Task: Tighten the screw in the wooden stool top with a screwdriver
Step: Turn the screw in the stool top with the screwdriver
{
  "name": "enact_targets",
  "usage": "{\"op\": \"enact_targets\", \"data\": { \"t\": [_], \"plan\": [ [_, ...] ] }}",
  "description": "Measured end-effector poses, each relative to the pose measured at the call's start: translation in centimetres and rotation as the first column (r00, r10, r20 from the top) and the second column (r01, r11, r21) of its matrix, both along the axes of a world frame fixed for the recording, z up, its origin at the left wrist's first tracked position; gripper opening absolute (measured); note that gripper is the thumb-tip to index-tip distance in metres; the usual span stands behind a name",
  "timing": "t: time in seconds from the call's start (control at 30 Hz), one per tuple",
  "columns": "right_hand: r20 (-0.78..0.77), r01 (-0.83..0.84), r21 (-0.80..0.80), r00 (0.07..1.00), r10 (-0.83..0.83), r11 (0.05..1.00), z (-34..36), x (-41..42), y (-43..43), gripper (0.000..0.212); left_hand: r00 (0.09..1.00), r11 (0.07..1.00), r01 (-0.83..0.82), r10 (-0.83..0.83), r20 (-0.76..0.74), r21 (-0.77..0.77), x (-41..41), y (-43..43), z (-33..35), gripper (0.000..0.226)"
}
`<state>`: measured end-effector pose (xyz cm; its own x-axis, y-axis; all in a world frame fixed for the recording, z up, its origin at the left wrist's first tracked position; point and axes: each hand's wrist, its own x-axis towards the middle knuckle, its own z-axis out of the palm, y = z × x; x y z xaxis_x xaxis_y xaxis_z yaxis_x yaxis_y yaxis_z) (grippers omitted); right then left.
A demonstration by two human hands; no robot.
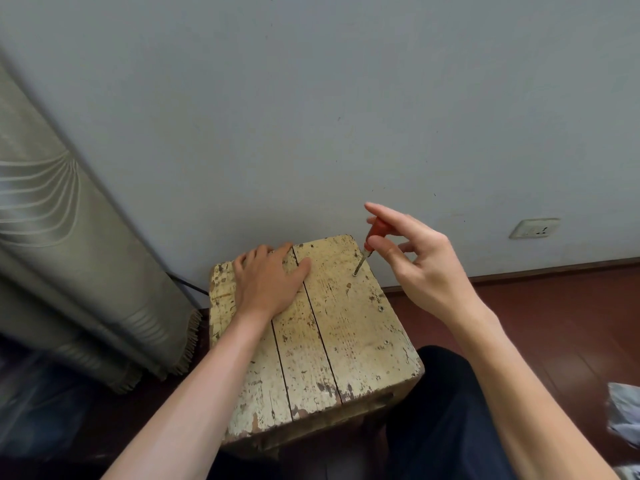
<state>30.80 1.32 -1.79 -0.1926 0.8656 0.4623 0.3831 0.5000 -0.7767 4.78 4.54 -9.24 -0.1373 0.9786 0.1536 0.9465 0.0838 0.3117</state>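
One screw [355, 273] sits near the far right corner of the stool top [346, 341]. The screwdriver [374, 233] tip rests in its head, shaft leaning slightly, probably mid-turn. The right hand [426, 268] pinches the red handle between thumb and forefinger, with the other fingers spread loose, a grip suited to twirling. The left hand [266, 278] lies flat, fingers straight, on the far left planks, apparently to steady the stool. A grey wall [346, 98] stands behind, and a curtain [52, 237] hangs at left.
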Motion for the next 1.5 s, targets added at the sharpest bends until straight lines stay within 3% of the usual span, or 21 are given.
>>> {"op": "enact_targets", "data": {
  "t": [0.17,0.47,0.6,0.83,1.03,1.2,1.33,1.5],
  "plan": [
    [-0.053,-0.066,-0.069,0.997,0.062,0.995,0.1,0.6,0.3,0.043,1.000,1.000,0.002,-0.002,-0.004,-0.001,0.0,0.0,-0.1,0.073],
    [-0.144,0.169,0.025,0.976,-0.164,0.985,-0.1,-0.8,-0.2,0.033,1.000,1.000,0.004,-0.004,0.003,-0.001,0.0,0.0,0.0,0.072],
    [-0.091,0.194,0.084,0.978,-0.186,0.977,-0.5,-1.0,-0.3,0.028,1.000,1.000,0.001,-0.001,-0.007,-0.001,0.0,0.0,-0.1,0.073],
    [0.018,-0.012,-0.013,1.000,0.012,1.000,-0.1,1.0,0.0,0.051,1.000,1.000,-0.002,0.002,0.001,-0.002,0.0,0.1,-0.1,0.072],
    [-0.099,0.050,-0.003,0.994,-0.050,0.999,0.0,0.6,0.3,0.040,1.000,1.000,0.002,-0.002,-0.001,0.002,0.0,0.0,0.0,0.073],
    [-0.099,0.154,0.034,0.984,-0.150,0.988,-0.3,-0.2,0.1,0.033,1.000,1.000,0.002,-0.002,-0.004,-0.004,0.0,0.0,0.0,0.073],
    [-0.004,0.104,0.102,0.995,-0.104,0.989,-0.2,-0.1,0.0,0.045,1.000,1.000,0.000,0.000,-0.005,-0.004,0.1,-0.1,0.1,0.071],
    [0.014,-0.072,-0.022,0.997,0.073,0.997,0.5,1.0,0.2,0.044,1.000,1.000,0.002,-0.002,0.002,-0.008,0.1,-0.1,0.2,0.072]
  ]
}}
